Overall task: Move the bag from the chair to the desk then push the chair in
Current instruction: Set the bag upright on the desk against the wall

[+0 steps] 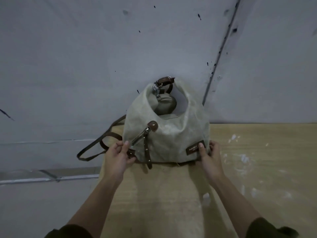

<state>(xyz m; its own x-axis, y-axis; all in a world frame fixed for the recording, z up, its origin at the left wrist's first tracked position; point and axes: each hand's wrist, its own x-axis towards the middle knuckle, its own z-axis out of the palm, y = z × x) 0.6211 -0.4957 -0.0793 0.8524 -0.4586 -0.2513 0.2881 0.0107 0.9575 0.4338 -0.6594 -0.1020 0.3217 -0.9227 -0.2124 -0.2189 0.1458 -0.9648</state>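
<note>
A dark brown strap (96, 145) looped out from the left side of the bag and hung past the left edge of the surface (257, 169), over the grey floor below. The left hand (118, 157) gripped the bag's lower left corner, its fingers (120, 146) curled and its thumb pressed on the fabric beside a metal zipper (139, 137), pinching the canvas and a small brown tab there. The zipper ran diagonally up to a round brown leather patch (153, 125) with a stud. A thin brown studded strip (147, 152) dangled from it down past the bag's bottom edge.

The bag (169, 133), pale beige canvas, stood upright on the light wooden surface, at its far left corner, its top leaning against the grey wall (85, 57) behind. A brown leather handle (163, 81) with metal rings sat at the very top, touching the wall, and a rounded opening below it showed a small beige pouch (163, 106) inside.

A brown label (194, 149) with pale lettering sat on the bag's lower right front. The right hand (208, 158) held the lower right corner, thumb laid across the label's edge and fingers (213, 146) wrapped around the side, pinching the canvas. Both forearms reached in from the near edge, with dark sleeves (267, 228) at the bottom of the view. White scuffs (243, 158) marked the surface to the right of the bag.
</note>
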